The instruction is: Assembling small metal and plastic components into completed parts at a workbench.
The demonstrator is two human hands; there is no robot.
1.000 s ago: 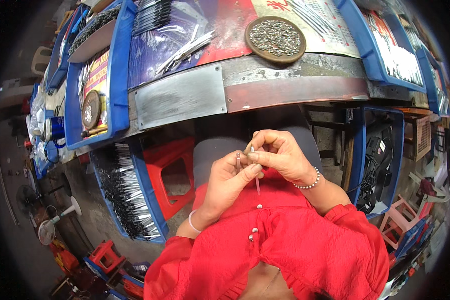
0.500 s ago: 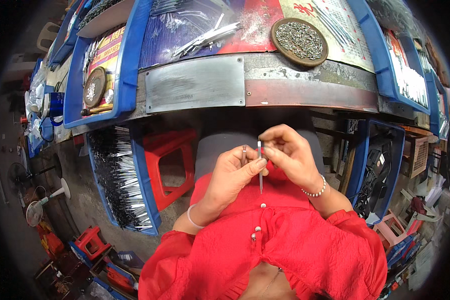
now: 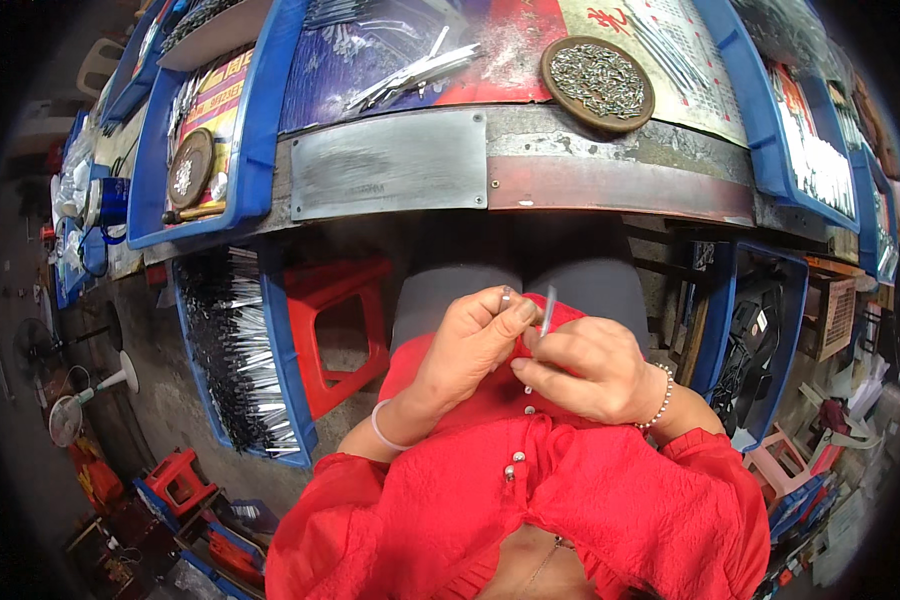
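Note:
Over my lap, my left hand [image 3: 470, 345] and my right hand [image 3: 600, 370] are close together. A thin grey-white rod [image 3: 549, 306], blurred at its upper end, stands tilted between them. Closed right fingers grip it and hide its lower part. The left thumb and index finger are pressed together beside the rod, nearly touching it. A small dark-and-pale bit shows at the left index finger, too small to name. What lies inside the left palm is hidden.
Ahead runs the workbench edge with a metal plate [image 3: 390, 168]. On it sits a round dish [image 3: 610, 120] of small metal pieces beside loose rods [image 3: 415, 78]. A blue crate [image 3: 295, 370] of black-and-silver rods and a red stool [image 3: 320, 375] stand left, another blue crate [image 3: 715, 330] right.
The rod has gone from upright to tilted, its upper end shifting right. My right hand has dropped from the rod's top to lower down and closed around it; the left moved slightly right.

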